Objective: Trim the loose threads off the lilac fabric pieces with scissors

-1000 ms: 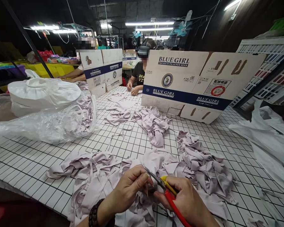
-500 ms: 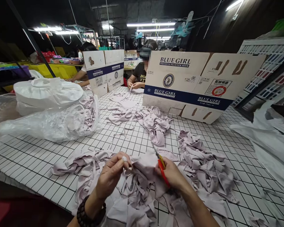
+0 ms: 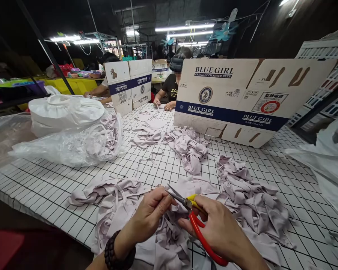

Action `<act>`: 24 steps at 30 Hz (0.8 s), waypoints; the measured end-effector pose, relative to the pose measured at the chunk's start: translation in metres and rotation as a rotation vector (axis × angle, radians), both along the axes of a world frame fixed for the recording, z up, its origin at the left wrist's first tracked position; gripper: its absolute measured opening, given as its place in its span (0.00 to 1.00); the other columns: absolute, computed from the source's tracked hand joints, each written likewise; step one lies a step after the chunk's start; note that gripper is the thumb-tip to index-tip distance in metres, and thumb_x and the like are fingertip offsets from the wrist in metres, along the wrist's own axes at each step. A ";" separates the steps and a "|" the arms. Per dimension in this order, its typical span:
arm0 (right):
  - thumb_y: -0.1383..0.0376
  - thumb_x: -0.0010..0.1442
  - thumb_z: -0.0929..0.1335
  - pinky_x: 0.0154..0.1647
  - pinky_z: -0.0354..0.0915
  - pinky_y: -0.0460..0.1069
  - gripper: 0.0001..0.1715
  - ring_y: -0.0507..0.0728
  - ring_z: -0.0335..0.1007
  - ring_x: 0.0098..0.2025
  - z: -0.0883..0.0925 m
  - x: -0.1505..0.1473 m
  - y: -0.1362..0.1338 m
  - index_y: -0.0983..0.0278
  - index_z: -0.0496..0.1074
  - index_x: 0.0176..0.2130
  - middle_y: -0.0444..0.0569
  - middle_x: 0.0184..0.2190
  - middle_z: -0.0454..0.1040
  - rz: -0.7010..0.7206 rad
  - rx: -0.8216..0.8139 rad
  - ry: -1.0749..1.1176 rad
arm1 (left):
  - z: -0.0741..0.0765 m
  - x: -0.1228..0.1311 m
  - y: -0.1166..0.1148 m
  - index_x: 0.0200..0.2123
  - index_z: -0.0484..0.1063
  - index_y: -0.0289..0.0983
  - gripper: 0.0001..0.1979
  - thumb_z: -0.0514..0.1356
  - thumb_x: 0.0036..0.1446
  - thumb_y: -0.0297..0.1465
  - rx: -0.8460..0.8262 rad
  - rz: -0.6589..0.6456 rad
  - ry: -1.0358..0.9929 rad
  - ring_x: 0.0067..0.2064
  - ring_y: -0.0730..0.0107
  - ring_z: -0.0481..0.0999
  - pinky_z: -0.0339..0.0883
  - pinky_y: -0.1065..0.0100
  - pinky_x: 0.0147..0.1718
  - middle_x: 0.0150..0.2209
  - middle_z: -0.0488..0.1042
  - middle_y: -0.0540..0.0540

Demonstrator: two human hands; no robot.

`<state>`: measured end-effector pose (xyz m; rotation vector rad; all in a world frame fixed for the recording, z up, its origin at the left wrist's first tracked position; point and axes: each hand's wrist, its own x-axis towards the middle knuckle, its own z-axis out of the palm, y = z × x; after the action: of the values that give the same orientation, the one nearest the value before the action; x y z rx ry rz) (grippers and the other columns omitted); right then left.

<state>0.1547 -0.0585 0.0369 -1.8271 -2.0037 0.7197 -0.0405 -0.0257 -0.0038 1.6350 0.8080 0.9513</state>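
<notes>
My right hand grips scissors with red and yellow handles. The blades are parted and point left, their tips right at the fingers of my left hand. Those fingers are pinched on the edge of a pale lilac fabric piece, mostly hidden behind both hands. A dark bead bracelet circles my left wrist. Loose heaps of the same fabric surround the hands: one heap to the left, another heap to the right.
Ahead on the grid-patterned table lies more fabric. Cardboard sheets stand upright at the back, with a co-worker behind them. A clear plastic bag of fabric is at left, a white plastic bag at right.
The scissors have swung from pointing up and away to pointing left, with their blades opened at my left fingertips. My left hand has moved right, and the hands are closer together.
</notes>
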 end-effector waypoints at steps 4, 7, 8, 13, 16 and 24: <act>0.52 0.50 0.71 0.24 0.53 0.46 0.22 0.52 0.58 0.22 -0.004 0.003 -0.002 0.60 0.57 0.23 0.39 0.20 0.64 0.005 0.054 -0.043 | 0.000 0.000 0.000 0.32 0.67 0.36 0.15 0.48 0.69 0.36 0.074 -0.040 0.040 0.32 0.71 0.64 0.58 0.69 0.34 0.30 0.64 0.49; 0.53 0.50 0.71 0.23 0.52 0.45 0.21 0.52 0.58 0.22 -0.006 0.004 -0.005 0.60 0.57 0.22 0.39 0.20 0.63 0.006 0.091 -0.050 | 0.001 0.002 0.000 0.32 0.66 0.37 0.14 0.48 0.69 0.35 0.105 -0.060 0.007 0.32 0.72 0.63 0.58 0.71 0.33 0.30 0.63 0.50; 0.53 0.50 0.71 0.23 0.52 0.45 0.21 0.52 0.57 0.22 -0.006 0.005 -0.005 0.60 0.58 0.22 0.39 0.19 0.63 0.006 0.104 -0.049 | 0.002 0.002 0.000 0.32 0.66 0.37 0.14 0.48 0.69 0.34 0.111 -0.064 -0.003 0.32 0.72 0.62 0.58 0.71 0.33 0.30 0.63 0.50; 0.53 0.50 0.71 0.22 0.51 0.45 0.23 0.51 0.56 0.20 -0.012 0.004 -0.006 0.60 0.57 0.21 0.39 0.18 0.60 0.017 0.181 -0.047 | 0.004 0.003 -0.001 0.32 0.66 0.36 0.14 0.48 0.69 0.34 0.085 -0.081 -0.030 0.32 0.73 0.62 0.57 0.71 0.33 0.30 0.63 0.50; 0.52 0.50 0.71 0.21 0.50 0.44 0.23 0.50 0.56 0.20 -0.016 0.004 -0.006 0.60 0.56 0.21 0.39 0.17 0.60 0.012 0.255 -0.051 | 0.001 0.002 -0.001 0.32 0.67 0.36 0.15 0.49 0.69 0.36 0.052 -0.081 -0.047 0.32 0.72 0.62 0.58 0.70 0.34 0.30 0.63 0.50; 0.53 0.50 0.72 0.20 0.49 0.44 0.24 0.48 0.54 0.17 -0.024 0.003 -0.008 0.61 0.56 0.20 0.37 0.16 0.59 0.008 0.464 -0.055 | -0.002 0.004 -0.002 0.32 0.68 0.35 0.16 0.51 0.68 0.39 -0.083 -0.080 -0.126 0.33 0.71 0.63 0.58 0.70 0.34 0.30 0.64 0.49</act>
<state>0.1578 -0.0664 0.0126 -1.5746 -2.0014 0.1792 -0.0369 -0.0273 -0.0055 1.5085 0.6821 0.9419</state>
